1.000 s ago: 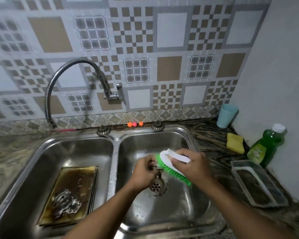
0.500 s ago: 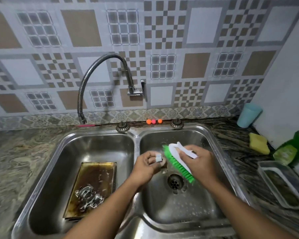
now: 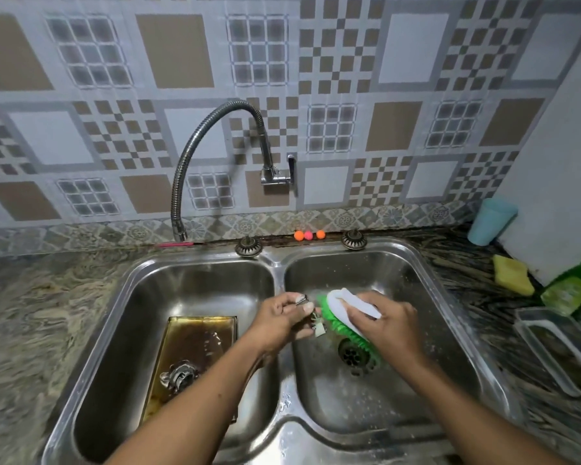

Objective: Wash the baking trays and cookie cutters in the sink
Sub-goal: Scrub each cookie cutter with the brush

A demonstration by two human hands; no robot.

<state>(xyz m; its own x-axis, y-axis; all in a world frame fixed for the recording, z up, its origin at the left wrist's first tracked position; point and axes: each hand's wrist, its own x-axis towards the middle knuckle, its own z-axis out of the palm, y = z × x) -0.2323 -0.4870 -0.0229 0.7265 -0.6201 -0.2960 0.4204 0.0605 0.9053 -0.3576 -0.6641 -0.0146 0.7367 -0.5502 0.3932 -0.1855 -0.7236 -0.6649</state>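
Over the right basin of the steel double sink (image 3: 279, 263), my left hand (image 3: 284, 318) pinches a small metal cookie cutter (image 3: 316, 322). My right hand (image 3: 388, 322) grips a white-handled scrub brush (image 3: 341, 315), whose green bristles press against the cutter. A stained, brownish baking tray (image 3: 195, 344) lies flat in the left basin. Several metal cookie cutters (image 3: 178, 377) are piled on the tray, partly hidden by my left forearm.
The bent hose tap (image 3: 215, 146) ends above the counter, left of the sink. On the right counter are a yellow sponge (image 3: 514, 275), green soap bottle (image 3: 571, 286), blue cup (image 3: 492, 221) and a clear container (image 3: 564, 350). A drain (image 3: 356, 355) sits under the brush.
The camera view has swung to the left and tilted up, so the sink sits more to the right. Both hands stay together over the right basin, and the cutter has turned in my left fingers.
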